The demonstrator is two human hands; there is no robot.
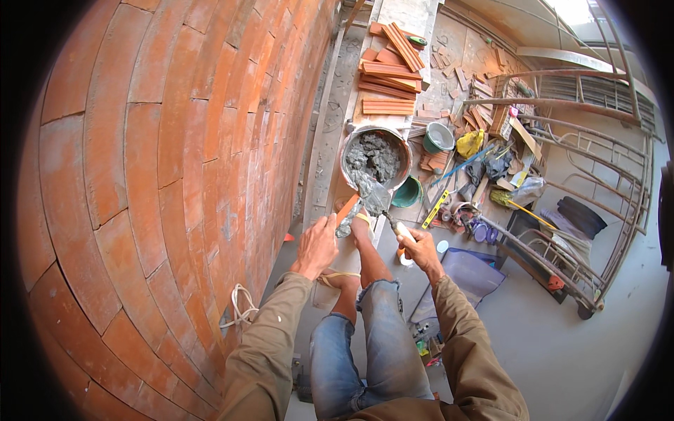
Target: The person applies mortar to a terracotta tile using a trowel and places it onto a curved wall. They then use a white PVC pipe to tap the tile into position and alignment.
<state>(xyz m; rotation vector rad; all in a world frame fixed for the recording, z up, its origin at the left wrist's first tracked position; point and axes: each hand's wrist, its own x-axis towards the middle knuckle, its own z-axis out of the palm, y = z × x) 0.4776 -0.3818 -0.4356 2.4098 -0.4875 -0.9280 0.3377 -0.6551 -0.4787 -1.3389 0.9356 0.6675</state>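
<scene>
My left hand [316, 245] grips a thin orange brick tile [347, 208], with grey mortar along its right side. In my right hand [421, 251] is the handle of a trowel [376, 200], its blade smeared with mortar and close beside the tile. Both are just in front of the near rim of a round bucket [343, 160] holding wet grey mortar [373, 156]. Beyond the bucket, several grooved orange brick tiles [388, 106] lie stacked and leaning on the plank [393, 10].
An orange brick wall [161, 175] rises close on my left. Below the plank on the right are a grey bucket [439, 137], a green bucket [407, 191], a yellow spirit level [435, 209] and broken tile pieces. Metal scaffold frames [597, 154] stand farther right.
</scene>
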